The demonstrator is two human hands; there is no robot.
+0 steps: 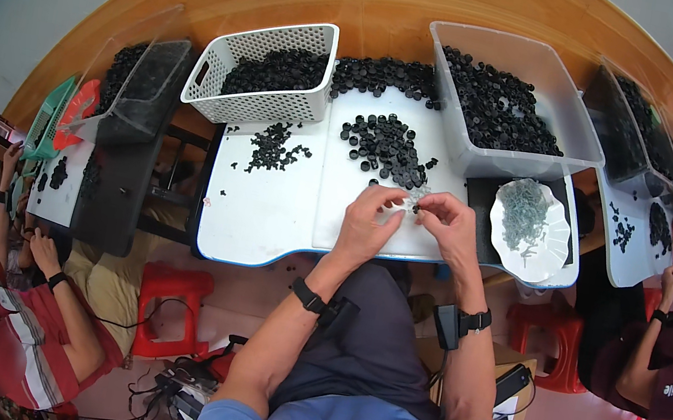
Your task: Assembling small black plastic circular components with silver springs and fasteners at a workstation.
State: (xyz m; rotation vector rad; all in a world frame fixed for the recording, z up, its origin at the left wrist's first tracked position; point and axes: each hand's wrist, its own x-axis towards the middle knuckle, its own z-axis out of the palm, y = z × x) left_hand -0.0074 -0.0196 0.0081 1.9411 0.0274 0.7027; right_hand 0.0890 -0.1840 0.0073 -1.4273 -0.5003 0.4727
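A small black piece [416, 209] sits at the fingertips of the right hand [447, 221], over the near part of the worktop [255, 219], short of its blue-trimmed near edge. It is dark and tiny, and the fingers partly cover it, so its exact shape cannot be told. The right thumb and forefinger are pinched narrowly on it. The left hand [372, 218] faces it closely, thumb and forefinger bent with a narrow gap; whether it holds anything cannot be told.

Just beyond the fingers lie a few pale clear bits [418, 193], then a loose heap of round black caps [391, 148], shiny and thick. Left of it spread smaller black parts [270, 152]. Toward the far edge stand a white slotted basket [277, 115] and, to its right, a big clear bin [531, 165], both holding black parts; more black caps lie between them. Near the right-hand corner, a white scalloped dish [559, 247] holds a mound of greyish clear bits. The basket and bin walls block off much of the far edge.
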